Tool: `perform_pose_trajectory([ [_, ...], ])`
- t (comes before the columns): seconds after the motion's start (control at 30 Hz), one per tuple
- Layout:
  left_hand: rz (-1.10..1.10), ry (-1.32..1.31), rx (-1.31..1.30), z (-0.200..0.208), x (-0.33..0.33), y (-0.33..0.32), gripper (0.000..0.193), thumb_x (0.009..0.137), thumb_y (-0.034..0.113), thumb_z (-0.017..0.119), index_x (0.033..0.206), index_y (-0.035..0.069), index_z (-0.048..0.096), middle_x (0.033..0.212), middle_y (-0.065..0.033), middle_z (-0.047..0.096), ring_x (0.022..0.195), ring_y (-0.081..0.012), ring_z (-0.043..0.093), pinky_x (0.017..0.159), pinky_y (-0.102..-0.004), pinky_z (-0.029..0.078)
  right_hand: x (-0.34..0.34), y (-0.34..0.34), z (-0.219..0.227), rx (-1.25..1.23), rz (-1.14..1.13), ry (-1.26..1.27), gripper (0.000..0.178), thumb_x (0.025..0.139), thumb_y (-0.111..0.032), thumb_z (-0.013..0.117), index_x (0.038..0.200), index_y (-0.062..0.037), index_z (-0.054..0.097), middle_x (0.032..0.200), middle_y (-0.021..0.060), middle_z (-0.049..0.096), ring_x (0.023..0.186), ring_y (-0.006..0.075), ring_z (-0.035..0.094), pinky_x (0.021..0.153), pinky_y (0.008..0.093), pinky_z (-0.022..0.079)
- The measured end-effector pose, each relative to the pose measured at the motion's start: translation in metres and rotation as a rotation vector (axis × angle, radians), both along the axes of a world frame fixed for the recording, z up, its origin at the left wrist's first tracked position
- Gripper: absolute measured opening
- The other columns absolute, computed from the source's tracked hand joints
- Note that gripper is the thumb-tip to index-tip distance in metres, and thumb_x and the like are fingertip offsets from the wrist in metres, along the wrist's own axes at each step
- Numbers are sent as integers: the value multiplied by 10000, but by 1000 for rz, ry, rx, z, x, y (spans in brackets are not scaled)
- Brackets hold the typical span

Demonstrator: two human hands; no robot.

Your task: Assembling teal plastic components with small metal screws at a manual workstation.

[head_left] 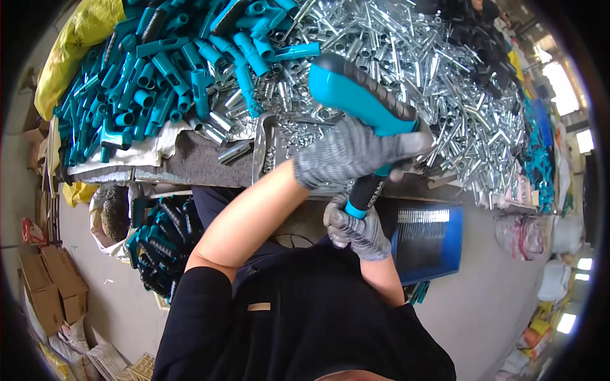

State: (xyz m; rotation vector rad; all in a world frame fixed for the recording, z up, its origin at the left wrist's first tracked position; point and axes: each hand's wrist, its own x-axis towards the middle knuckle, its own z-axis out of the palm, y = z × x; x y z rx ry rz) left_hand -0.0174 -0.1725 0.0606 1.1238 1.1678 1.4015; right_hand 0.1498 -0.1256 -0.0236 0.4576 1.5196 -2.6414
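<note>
Both my hands wear grey knitted gloves. My left hand (356, 151) is wrapped round the middle of a teal-and-black tool handle (352, 95), whose thick end with a black ribbed strip points up and to the left. Lower down, the handle narrows to a black sleeve and a teal end. Round that lower end, close to my body, my right hand (361, 230) is closed; part of its grip is hidden. Under my left hand lies a metal tray (262, 143) of small silvery parts on the workbench.
Teal tubular parts (159, 82) are heaped at the bench's left, shiny metal tubes and rods (432, 82) at its centre and right. Below the bench, a crate of teal-and-black handles (166, 244) stands left and a blue bin (438, 251) with metal pieces right. Cardboard boxes (54, 282) sit far left.
</note>
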Motion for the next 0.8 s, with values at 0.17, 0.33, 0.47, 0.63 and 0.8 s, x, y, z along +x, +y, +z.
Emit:
perform_pose_trajectory([
  [0.17, 719, 641, -60, -27, -75, -64, 350, 932, 347, 600, 1136, 67, 647, 1036, -133, 698, 907, -212, 664, 788, -343, 534, 26, 53, -28, -380, -289, 164, 301, 913, -331, 628, 901, -49, 526, 665, -12, 395, 469, 89, 387, 369, 269, 313],
  [0.33, 706, 1456, -913, -86, -177, -112, 222, 881, 268, 586, 1023, 133, 689, 871, -138, 695, 815, -331, 666, 739, -437, 528, 9, 46, -20, 27, -322, 439, 487, 873, -517, 626, 844, -38, 544, 931, 100, 507, 839, 213, 549, 747, 354, 481],
  [0.47, 685, 1631, -900, -120, -200, -107, 195, 884, 237, 545, 960, 124, 683, 836, -143, 685, 795, -325, 670, 688, -453, 529, -5, 22, -23, 179, -336, 358, 577, 834, -543, 659, 998, 8, 615, 1116, 133, 540, 834, 198, 572, 750, 316, 484],
  [0.63, 450, 1612, -1077, -106, -205, -89, 201, 824, 121, 574, 969, 105, 712, 975, -147, 701, 911, -308, 683, 736, -424, 553, -4, 16, -13, 310, -246, 302, 611, 848, -546, 640, 1004, 45, 636, 1137, 146, 564, 851, 170, 582, 757, 286, 474],
  [0.8, 405, 1584, -1089, -109, -212, -92, 196, 797, 116, 603, 949, 92, 725, 953, -153, 704, 899, -311, 685, 732, -415, 558, -3, 18, -13, 317, -308, 363, 683, 848, -593, 611, 1016, 69, 630, 1128, 180, 579, 858, 178, 600, 801, 301, 481],
])
